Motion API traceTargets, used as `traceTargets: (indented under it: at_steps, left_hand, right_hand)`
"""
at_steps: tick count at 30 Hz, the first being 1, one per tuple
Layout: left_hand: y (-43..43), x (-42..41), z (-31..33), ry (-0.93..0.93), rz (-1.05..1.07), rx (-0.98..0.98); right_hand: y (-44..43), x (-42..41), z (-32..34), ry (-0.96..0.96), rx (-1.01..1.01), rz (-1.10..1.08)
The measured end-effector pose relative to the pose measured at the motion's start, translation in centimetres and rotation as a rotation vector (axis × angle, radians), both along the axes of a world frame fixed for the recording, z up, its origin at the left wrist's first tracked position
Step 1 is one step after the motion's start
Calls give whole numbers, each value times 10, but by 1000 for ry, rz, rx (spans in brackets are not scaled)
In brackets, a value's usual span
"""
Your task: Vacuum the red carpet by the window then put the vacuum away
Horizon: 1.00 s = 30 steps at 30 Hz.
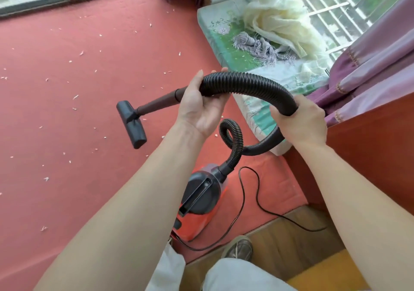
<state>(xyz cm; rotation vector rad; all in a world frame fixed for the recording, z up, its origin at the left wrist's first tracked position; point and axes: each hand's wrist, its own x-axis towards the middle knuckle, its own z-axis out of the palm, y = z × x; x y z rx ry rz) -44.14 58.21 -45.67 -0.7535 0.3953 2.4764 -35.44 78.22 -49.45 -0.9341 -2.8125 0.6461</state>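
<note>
Red carpet [67, 156], hose [251, 82] arched between left grip [199, 107] and right grip [302, 120], both clasping it, vacuum [201, 203] below

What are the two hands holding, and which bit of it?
Both grip the vacuum hose: the left hand at the end joining the wand, the right hand farther along its bend.

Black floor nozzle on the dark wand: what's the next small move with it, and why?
Probably lower the black floor nozzle onto the red carpet and start pushing. It seems to hang above the pile, white scraps litter the carpet, and the left hand and right hand both grip the black ribbed hose.
</note>
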Motion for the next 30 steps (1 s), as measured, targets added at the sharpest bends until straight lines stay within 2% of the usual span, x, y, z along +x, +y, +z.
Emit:
traceTargets:
  at_steps: [2, 7, 9, 11, 13, 14, 16, 18, 20, 24, 27, 30]
  left_hand:
    - [8, -4, 20, -17, -40, -43]
    - [21, -17, 57, -18, -101, -94]
    - [26, -23, 65, -25, -113, -146]
    - [30, -20, 64, -86, -124, -278]
    - [26, -3, 55, -179, -152, -490]
    - [20, 10, 48, -205, -194, -604]
    - [7, 35, 34, -204, -299, -771]
    - [-2, 51, 23, -142, -363, -856]
    - [-9, 56, 15, -71, -441, -953]
    - [-30, 55, 6, -1, -547, -1099]
    - [-53, 57, -1, 153, -705, -1238]
    - [-76, 68, 0, 229, -715, -1282]
  right_hand:
    - [1, -9, 19, -59, -37, -10]
    - [3, -23, 58, -21, -171, -46]
    - [-4, -13, 70, -103, -229, 11]
    - [-18, 2, 84, -270, -421, 214]
    - [-34, 13, 102, -430, -686, 423]
    - [-42, 13, 108, -457, -824, 437]
    - [-62, 4, 109, -379, -1014, 250]
    - [-85, -12, 92, -347, -953, 119]
    - [-114, -31, 72, -470, -905, 146]
    - [-162, -64, 45, -640, -1023, -61]
    - [-180, -73, 34, -629, -974, -98]
    - [-180, -62, 33, -612, -923, -193]
